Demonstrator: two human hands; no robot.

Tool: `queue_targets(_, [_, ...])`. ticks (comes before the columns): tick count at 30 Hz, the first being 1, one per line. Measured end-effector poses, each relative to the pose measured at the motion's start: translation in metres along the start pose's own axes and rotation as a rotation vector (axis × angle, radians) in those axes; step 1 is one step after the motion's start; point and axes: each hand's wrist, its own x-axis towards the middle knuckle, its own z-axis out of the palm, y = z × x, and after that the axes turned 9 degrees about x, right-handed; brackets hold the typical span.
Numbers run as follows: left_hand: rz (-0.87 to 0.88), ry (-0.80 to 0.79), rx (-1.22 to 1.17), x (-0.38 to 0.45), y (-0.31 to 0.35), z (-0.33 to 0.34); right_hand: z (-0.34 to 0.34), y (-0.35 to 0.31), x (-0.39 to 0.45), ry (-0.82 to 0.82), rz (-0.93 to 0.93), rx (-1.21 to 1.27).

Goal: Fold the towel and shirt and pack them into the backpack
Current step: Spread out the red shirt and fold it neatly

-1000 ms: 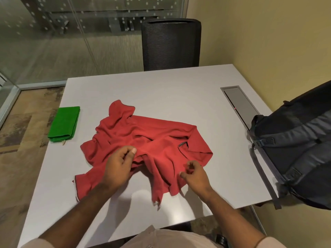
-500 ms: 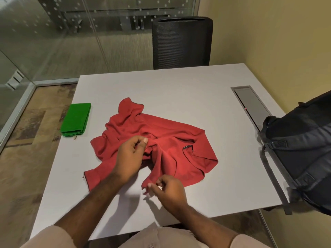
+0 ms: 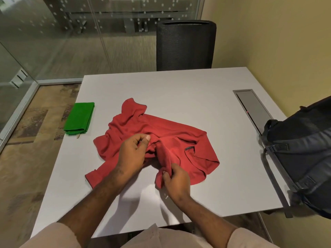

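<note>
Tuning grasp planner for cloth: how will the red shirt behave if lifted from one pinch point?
Likely floppy: the red shirt lies crumpled in soft ridges on the table. It probably drapes and trails, since fabric bunches where the left hand and right hand pinch it. Probably light; it won't roll.

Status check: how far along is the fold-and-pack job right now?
Done: the green towel lies folded near the white table's left edge. In hand: the crumpled red shirt is unfolded; the left hand pinches a bunch of fabric at its middle and the right hand grips a part at its near edge. Left: fold the shirt, then pack both into the dark backpack at the right edge.
</note>
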Motion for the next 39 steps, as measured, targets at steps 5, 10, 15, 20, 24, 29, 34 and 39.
queue_targets(5, [-0.014,0.03,0.122,0.013,-0.024,-0.017,-0.056,-0.007,0.029,0.018,-0.137,0.029])
queue_targets(10, [0.103,-0.009,0.206,0.022,-0.027,-0.015,-0.122,-0.046,0.061,0.106,-0.312,-0.01])
queue_targets(15, [0.304,0.055,0.302,0.033,-0.011,-0.002,-0.164,-0.11,0.077,0.013,-0.396,-0.147])
queue_targets(20, [0.393,0.126,0.476,0.045,-0.006,-0.008,-0.201,-0.15,0.087,-0.275,-0.405,-0.75])
queue_targets(24, [0.436,0.125,0.516,0.039,0.008,-0.007,-0.218,-0.171,0.094,-0.277,-0.462,-0.648])
queue_targets(29, [0.52,0.121,0.516,0.039,0.021,-0.004,-0.231,-0.196,0.1,-0.121,-0.599,-0.548])
queue_targets(34, [0.344,0.151,0.526,0.046,0.001,-0.007,-0.238,-0.215,0.107,0.162,-0.69,-0.475])
queue_targets(39, [0.27,0.163,0.487,0.025,-0.02,-0.008,-0.244,-0.24,0.106,0.225,-0.731,-0.441])
